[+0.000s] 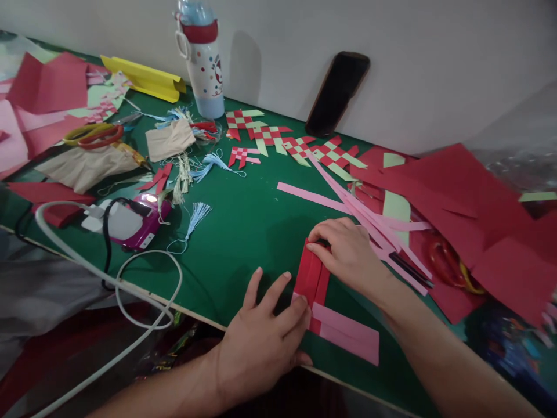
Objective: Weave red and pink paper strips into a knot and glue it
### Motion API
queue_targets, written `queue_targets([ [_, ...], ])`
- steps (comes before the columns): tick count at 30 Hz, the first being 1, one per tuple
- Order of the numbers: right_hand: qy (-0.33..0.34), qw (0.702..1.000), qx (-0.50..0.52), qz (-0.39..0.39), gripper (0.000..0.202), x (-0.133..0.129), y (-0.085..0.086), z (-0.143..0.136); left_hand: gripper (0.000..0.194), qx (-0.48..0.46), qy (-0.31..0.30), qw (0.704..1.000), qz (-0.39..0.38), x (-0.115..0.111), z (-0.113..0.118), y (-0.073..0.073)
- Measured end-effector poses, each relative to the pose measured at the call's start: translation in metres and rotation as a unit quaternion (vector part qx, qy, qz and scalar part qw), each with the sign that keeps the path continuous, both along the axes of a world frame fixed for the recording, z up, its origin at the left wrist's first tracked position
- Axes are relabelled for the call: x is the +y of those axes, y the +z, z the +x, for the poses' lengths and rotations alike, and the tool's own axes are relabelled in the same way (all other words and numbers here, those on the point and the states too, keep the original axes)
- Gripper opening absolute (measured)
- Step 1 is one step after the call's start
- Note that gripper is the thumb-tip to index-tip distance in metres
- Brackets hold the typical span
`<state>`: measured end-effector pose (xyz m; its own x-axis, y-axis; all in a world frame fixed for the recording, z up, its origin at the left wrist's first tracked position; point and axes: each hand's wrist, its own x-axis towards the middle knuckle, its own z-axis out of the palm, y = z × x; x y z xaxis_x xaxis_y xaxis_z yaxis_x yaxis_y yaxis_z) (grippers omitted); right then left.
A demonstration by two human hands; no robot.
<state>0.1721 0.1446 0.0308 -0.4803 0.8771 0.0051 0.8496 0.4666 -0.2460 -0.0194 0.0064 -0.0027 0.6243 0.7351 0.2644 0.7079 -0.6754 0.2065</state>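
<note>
The right hand [348, 252] pinches the far end of the red paper strips [310, 273] at the table's near edge. The left hand [265, 337], fingers spread, presses their near end beside the pink paper strips [348, 334].

Craft workspace, papercraft by look of it; home, classroom or workshop, cannot tell. Green tabletop [243, 226] against plain pale wall [287, 40]. Signs of craft: 4 red-and-green woven paper pieces [337, 155], crossed red and pink strips [308, 276], loose pink strips [311, 196], red paper sheets [439, 186], tassels [198, 217], scissors [101, 138]. Everyday items too: 1 drink bottle [206, 75], 1 phone [338, 93] leaning on wall, white cable [82, 255].
</note>
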Motion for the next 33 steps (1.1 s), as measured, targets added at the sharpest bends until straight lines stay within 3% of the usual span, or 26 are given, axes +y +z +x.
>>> queue_targets([
  [6, -0.028, 0.998, 0.002, -0.060, 0.019, 0.001, 0.003, -0.002, 0.049, 0.004, -0.009, 1.000, -0.003, 0.001, 0.000, 0.003],
  [9, -0.014, 0.997, -0.011, -0.071, 0.014, 0.003, 0.004, -0.002, 0.049, 0.003, -0.009, 1.000, -0.005, 0.001, 0.000, 0.005],
  [17, 0.030, 0.999, 0.011, -0.023, 0.013, -0.001, 0.009, 0.002, 0.050, 0.010, -0.010, 1.000, -0.001, 0.001, 0.001, 0.003],
  [24, 0.128, 0.985, 0.107, 0.046, 0.009, -0.023, 0.033, 0.018, 0.049, 0.005, -0.013, 1.000, 0.002, 0.002, 0.001, 0.002],
  [29, 0.165, 0.965, 0.206, 0.004, 0.015, -0.050, 0.046, 0.026, 0.048, -0.008, -0.025, 1.000, -0.005, 0.002, 0.000, 0.002],
  [33, 0.146, 0.958, 0.244, -0.025, 0.017, -0.058, 0.045, 0.029, 0.048, -0.007, -0.024, 1.000, -0.005, 0.002, 0.000, 0.001],
])
